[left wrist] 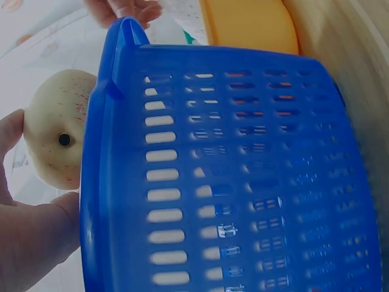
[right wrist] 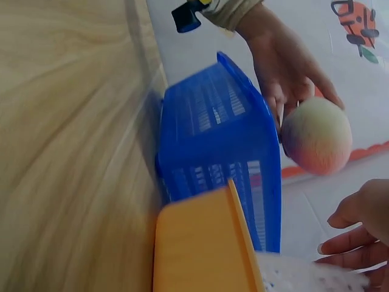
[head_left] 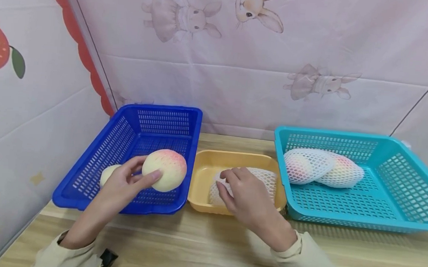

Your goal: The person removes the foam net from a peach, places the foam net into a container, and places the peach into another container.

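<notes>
One peach [head_left: 164,169], pale yellow blushed pink, with a dark round pit visible in the left wrist view; held by the left hand [head_left: 122,183], thumb and fingers grasping its sides, above the near right corner of a blue slotted plastic basket [head_left: 149,209]. One second pale peach [head_left: 106,173], inside that basket near its left edge, partly hidden by the same hand. One yellow plastic tray [head_left: 204,166], just right of the blue basket, containing white foam netting [head_left: 269,179] toward its right edge. The right hand [head_left: 248,198], over the netting, fingers bent, thumb and forefinger apart; cannot tell whether the other fingers pinch the mesh. One teal openwork basket [head_left: 342,221], right of the tray, containing two net-sleeved peaches [head_left: 341,171] side by side near its left edge. Support: wood-grain tabletop [head_left: 191,247], its back edge along a rabbit-printed cloth [head_left: 239,94].
</notes>
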Demonstrator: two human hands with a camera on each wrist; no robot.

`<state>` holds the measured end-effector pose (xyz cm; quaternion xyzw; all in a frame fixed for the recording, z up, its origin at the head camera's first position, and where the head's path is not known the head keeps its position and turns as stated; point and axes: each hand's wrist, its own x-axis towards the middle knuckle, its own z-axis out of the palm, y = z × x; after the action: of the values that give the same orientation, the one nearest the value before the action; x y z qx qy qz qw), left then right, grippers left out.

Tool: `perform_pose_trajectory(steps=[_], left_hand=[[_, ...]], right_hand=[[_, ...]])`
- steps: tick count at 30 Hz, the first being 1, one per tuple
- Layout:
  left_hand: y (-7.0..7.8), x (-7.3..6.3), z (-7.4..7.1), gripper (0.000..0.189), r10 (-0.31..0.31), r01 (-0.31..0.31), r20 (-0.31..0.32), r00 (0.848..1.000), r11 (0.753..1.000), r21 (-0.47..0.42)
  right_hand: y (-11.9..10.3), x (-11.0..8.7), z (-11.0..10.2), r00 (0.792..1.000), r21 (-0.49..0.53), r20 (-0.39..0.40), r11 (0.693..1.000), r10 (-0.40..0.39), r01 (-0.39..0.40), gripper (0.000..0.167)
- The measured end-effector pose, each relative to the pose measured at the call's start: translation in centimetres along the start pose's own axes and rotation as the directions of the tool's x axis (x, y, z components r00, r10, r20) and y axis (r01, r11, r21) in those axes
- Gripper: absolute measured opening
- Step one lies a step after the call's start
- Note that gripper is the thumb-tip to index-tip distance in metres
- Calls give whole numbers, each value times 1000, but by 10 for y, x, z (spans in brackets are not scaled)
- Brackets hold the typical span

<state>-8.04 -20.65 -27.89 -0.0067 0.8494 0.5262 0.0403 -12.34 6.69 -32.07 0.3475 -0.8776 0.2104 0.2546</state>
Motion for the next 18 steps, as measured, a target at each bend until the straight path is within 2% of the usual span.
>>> perform_pose_trajectory(steps=[5, 10, 14, 18], left_hand=[[-5, -3, -6, 68, -32, 34, -35, 999, 998, 53], [-8, -5, -11, 65, -9, 15, -66, 998, 996, 84], [-10, -6, -13, 64, 3, 3, -65, 998, 996, 87], [-12, -6, -15, 63, 6, -1, -65, 998, 997, 78]], right_hand=[[-19, 9, 10, 1000, -3, 30, 1000, 5, -5, 19], [-33, 19, 22, 998, -72, 67, 997, 10, -5, 32], [-38, 23, 27, 987, -190, 130, 980, 93, -67, 45], [-36, 24, 26, 954, -334, 233, 937, 191, -106, 56]])
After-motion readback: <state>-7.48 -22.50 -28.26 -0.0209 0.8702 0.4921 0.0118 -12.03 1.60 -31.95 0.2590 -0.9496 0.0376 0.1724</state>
